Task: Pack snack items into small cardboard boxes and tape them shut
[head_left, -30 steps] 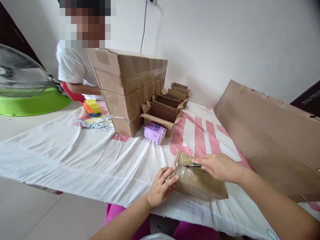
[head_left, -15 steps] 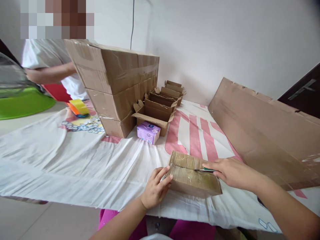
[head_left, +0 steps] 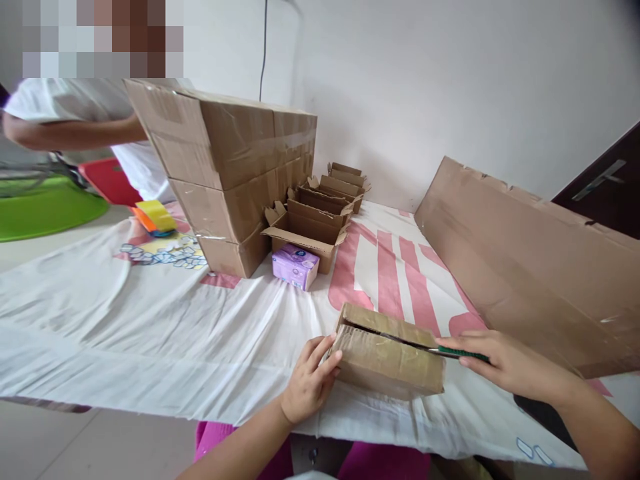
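In front of me on the table lies a small taped cardboard box (head_left: pixel 385 357), with a slit running along the middle of its top. My left hand (head_left: pixel 311 379) grips the box's left end, fingertips on the edge of the top. A green-handled cutter (head_left: pixel 463 352) is held in my right hand (head_left: pixel 505 363) at the slit's right end. Its metal blade points left, with the tip at the box; whether it is a knife or scissors I cannot tell.
A purple packet (head_left: pixel 295 267) stands before a row of open cartons (head_left: pixel 305 230). Stacked sealed boxes (head_left: pixel 240 153) rise at the left, and a person in a white shirt (head_left: pixel 65 100) is behind them. A large cardboard sheet (head_left: pixel 530 267) leans at the right.
My right hand has drawn the cutter rightward along the box top, and the slit is now longer and wider. My left hand stays on the box. The person's arm behind the stack has shifted left.
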Tool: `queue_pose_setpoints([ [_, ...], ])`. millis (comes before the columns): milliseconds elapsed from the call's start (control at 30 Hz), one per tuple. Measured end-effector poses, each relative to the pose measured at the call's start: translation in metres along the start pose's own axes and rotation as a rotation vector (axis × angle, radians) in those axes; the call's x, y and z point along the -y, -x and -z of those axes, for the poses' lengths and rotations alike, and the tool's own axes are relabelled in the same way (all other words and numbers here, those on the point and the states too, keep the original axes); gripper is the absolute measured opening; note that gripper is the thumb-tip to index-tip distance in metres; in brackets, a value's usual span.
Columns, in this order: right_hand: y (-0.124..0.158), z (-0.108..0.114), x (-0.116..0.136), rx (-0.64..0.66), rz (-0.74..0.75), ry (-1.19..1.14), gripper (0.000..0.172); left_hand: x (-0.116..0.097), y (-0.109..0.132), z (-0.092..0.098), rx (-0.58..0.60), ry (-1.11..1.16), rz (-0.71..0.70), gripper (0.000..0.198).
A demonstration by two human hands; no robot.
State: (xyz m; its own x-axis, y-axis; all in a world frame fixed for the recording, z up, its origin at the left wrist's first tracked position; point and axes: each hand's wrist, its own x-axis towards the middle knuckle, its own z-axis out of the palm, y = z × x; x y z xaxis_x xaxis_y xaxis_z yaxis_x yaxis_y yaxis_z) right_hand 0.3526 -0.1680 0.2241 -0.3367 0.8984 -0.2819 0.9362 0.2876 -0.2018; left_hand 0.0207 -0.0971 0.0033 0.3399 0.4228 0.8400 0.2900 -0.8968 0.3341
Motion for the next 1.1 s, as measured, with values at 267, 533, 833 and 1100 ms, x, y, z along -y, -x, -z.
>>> queue_pose_setpoints([
  [267,-0.001,-0.007,0.013,-0.031,0.014,-0.15,0.042,0.001,-0.001,0.001,0.009,0.028,0.052,0.075],
  [533,-0.02,-0.004,0.027,-0.079,0.028,0.01,0.04,0.001,0.002,0.001,0.03,-0.004,0.06,0.074],
  [833,-0.045,0.002,0.049,-0.158,0.077,-0.01,0.04,-0.002,0.001,0.0,0.015,-0.04,0.072,0.072],
  [1100,-0.064,0.009,0.049,0.035,0.12,0.032,0.038,-0.001,0.004,0.002,0.03,-0.084,0.067,0.069],
])
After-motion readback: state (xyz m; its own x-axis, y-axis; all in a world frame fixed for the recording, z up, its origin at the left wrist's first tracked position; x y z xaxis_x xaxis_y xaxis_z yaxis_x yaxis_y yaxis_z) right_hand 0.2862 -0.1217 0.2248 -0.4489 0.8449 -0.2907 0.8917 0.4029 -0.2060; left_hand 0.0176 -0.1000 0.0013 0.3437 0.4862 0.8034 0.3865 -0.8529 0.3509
